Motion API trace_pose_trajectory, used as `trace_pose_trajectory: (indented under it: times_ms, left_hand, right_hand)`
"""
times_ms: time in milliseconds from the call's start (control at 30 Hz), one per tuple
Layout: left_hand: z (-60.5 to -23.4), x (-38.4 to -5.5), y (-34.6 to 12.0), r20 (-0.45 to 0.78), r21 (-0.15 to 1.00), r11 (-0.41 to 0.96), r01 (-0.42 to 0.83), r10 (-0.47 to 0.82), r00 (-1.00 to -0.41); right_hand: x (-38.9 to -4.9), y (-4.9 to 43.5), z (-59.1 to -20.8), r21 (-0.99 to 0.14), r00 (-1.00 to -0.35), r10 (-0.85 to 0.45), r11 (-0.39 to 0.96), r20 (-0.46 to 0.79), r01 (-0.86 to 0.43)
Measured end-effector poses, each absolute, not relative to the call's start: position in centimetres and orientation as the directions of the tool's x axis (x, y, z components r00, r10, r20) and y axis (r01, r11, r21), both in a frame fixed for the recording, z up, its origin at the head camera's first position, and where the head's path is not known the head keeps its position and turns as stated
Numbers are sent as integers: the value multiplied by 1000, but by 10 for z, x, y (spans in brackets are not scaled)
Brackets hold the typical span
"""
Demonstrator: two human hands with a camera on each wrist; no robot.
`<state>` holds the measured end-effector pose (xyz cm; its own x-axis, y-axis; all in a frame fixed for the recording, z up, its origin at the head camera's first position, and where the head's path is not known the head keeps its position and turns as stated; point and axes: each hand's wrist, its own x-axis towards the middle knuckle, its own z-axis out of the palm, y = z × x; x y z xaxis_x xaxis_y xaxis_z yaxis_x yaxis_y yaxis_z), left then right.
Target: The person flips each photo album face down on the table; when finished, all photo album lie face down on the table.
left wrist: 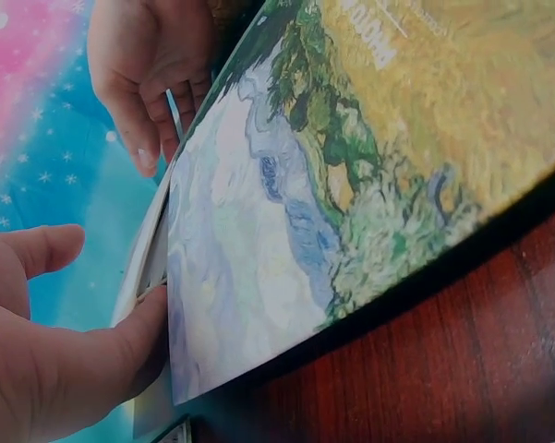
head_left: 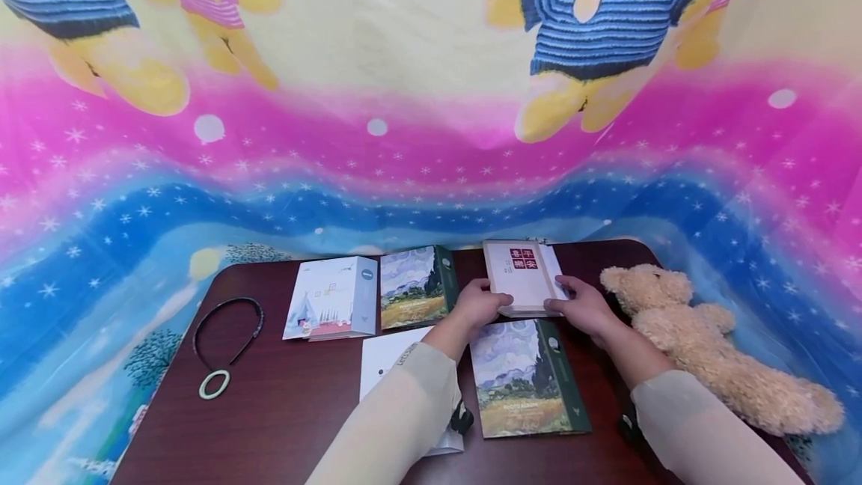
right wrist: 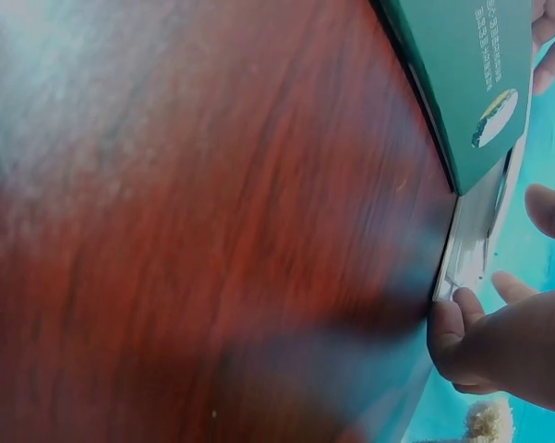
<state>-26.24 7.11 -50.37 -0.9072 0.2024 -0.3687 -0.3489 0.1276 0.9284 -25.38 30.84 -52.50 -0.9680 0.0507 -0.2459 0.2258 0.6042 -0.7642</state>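
A white album (head_left: 515, 283) with red squares on its cover lies at the back, on top of other white covers whose edges show beneath. My left hand (head_left: 477, 304) grips its near left corner, thumb along the front edge. At the near right corner my right hand (head_left: 584, 307) holds it, thumb on the front edge and fingers by the right side. In the right wrist view that hand's fingertips (right wrist: 448, 318) touch a white edge. Just in front lies a green-spined photo album (head_left: 518, 380) with a painted landscape, close to the left wrist camera.
Another landscape album (head_left: 414, 287) and a white album with a tent drawing (head_left: 330, 298) lie to the left. A white item (head_left: 384, 354) is partly under the left forearm. A black headband (head_left: 256, 320), a pale green ring (head_left: 214, 385) and a teddy bear (head_left: 714, 346) flank them.
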Motion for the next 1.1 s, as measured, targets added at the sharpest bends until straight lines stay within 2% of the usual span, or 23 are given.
trace_pose_trajectory:
  times_ms: [867,1100]
  left_hand:
    - [-503,-267,71,-349,935,10,-355,207,-914]
    - [-501,-266,71,-345,936,17,-350,221,-912]
  right_hand:
    - [-255,303,-528,-748,-965,50,622,-256,231]
    - [-254,301,-525,-752,-958,35,611,-286,247]
